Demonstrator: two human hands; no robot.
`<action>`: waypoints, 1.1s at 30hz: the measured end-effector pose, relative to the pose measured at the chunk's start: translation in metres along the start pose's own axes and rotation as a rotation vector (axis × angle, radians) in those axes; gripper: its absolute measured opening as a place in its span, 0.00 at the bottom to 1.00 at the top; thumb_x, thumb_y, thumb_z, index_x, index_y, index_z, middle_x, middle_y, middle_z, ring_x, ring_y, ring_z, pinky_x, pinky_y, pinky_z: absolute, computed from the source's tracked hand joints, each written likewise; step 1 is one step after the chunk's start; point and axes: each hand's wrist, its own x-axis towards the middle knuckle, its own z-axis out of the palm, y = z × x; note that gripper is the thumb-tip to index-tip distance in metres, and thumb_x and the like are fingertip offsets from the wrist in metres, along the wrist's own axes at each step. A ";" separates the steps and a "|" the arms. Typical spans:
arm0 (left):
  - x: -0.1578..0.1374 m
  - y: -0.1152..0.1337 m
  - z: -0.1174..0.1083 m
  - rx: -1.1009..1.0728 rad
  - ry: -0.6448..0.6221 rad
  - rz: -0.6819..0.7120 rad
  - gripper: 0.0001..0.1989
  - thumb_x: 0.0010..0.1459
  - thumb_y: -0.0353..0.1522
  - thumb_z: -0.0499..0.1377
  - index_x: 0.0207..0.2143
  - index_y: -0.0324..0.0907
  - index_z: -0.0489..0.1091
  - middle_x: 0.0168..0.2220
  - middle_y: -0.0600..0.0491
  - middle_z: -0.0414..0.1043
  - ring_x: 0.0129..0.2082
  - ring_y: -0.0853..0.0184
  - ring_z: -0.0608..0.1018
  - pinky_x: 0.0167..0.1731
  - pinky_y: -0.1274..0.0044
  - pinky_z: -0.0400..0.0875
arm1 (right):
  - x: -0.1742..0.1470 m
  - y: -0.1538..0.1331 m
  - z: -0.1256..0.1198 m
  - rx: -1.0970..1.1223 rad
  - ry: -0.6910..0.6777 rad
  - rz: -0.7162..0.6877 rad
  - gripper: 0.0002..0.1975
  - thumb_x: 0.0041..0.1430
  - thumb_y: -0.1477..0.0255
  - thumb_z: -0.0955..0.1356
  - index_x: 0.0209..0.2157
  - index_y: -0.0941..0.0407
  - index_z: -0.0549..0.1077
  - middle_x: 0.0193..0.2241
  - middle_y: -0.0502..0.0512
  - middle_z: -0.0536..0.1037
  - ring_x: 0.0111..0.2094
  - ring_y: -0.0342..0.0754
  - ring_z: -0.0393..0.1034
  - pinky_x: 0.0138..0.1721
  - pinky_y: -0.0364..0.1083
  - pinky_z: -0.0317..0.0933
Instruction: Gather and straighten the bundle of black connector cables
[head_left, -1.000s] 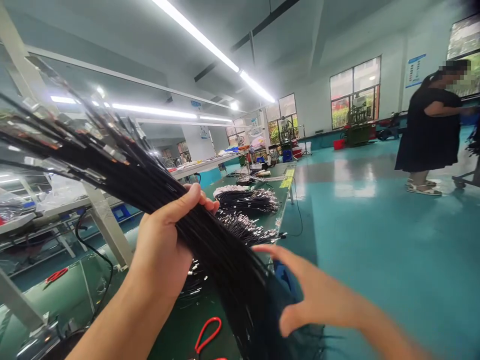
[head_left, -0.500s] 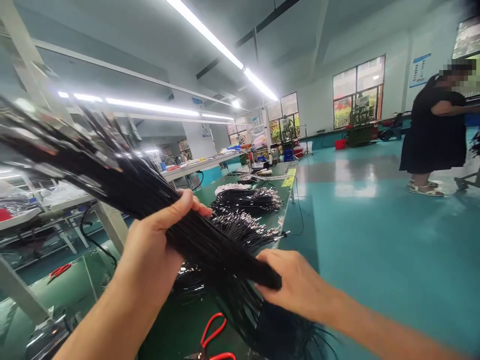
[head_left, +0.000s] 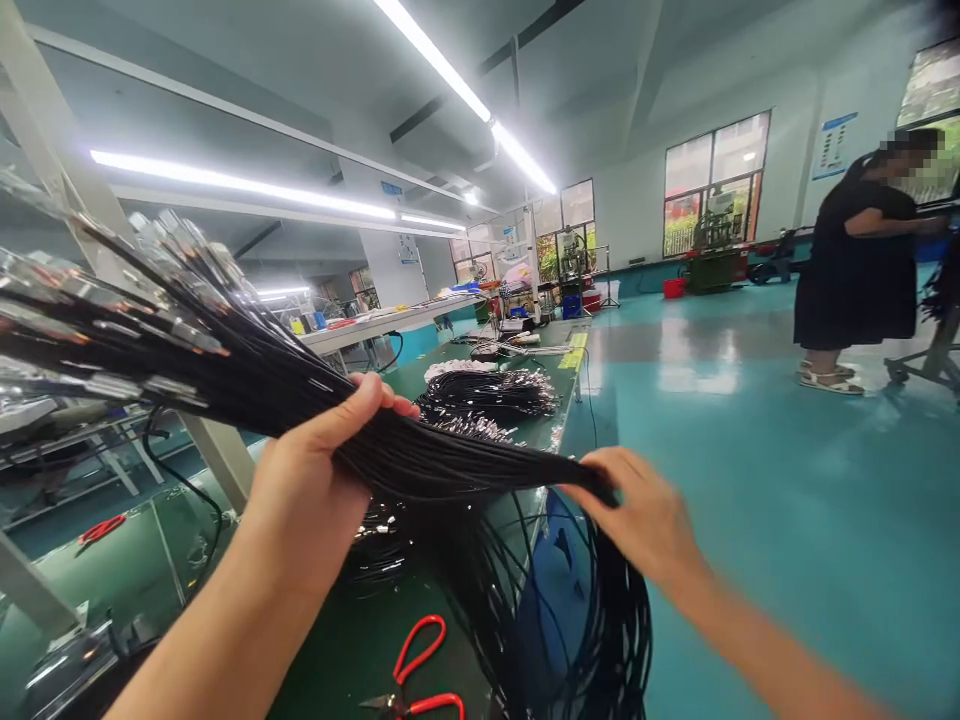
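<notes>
A thick bundle of black cables (head_left: 465, 465) stretches between my two hands. My left hand (head_left: 322, 460) is wrapped round it, and the cable ends with clear and metal tips fan out to the upper left. Farther along, my right hand (head_left: 637, 510) grips the same bundle, and the cables loop down below it past the table edge. Under the bundle lie red-handled scissors (head_left: 416, 675), their handles spread, on the green table (head_left: 337, 640).
More black cable bundles (head_left: 487, 395) with shiny tips lie farther along the table. Another red-handled tool (head_left: 103, 530) rests at the left. A metal post (head_left: 217, 450) stands near my left arm. A person (head_left: 862, 250) in black stands at a wheeled rack (head_left: 934, 340) on the right.
My right hand has moved right and slightly up along the bundle, away from my left hand. The cables now hang in a wide loop beneath it. My left hand keeps its grip.
</notes>
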 end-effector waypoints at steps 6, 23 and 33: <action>0.000 0.007 -0.004 0.095 -0.013 0.005 0.09 0.47 0.34 0.69 0.22 0.38 0.75 0.24 0.52 0.74 0.27 0.67 0.75 0.23 0.81 0.75 | -0.012 -0.004 0.005 0.065 -0.183 -0.030 0.07 0.56 0.65 0.72 0.27 0.51 0.72 0.25 0.47 0.78 0.28 0.51 0.75 0.27 0.46 0.67; -0.005 0.008 -0.013 0.200 -0.015 -0.056 0.13 0.45 0.38 0.70 0.21 0.38 0.74 0.27 0.52 0.71 0.29 0.67 0.74 0.24 0.80 0.75 | -0.033 0.015 0.003 0.102 -0.259 -0.035 0.21 0.65 0.53 0.62 0.25 0.51 0.71 0.25 0.50 0.75 0.25 0.50 0.72 0.26 0.46 0.67; -0.007 0.006 -0.020 0.180 -0.029 -0.050 0.14 0.43 0.39 0.71 0.22 0.38 0.73 0.27 0.53 0.70 0.30 0.67 0.74 0.24 0.80 0.76 | -0.053 0.021 -0.008 0.074 -0.326 0.216 0.12 0.62 0.69 0.59 0.34 0.53 0.73 0.30 0.56 0.77 0.30 0.55 0.73 0.32 0.52 0.67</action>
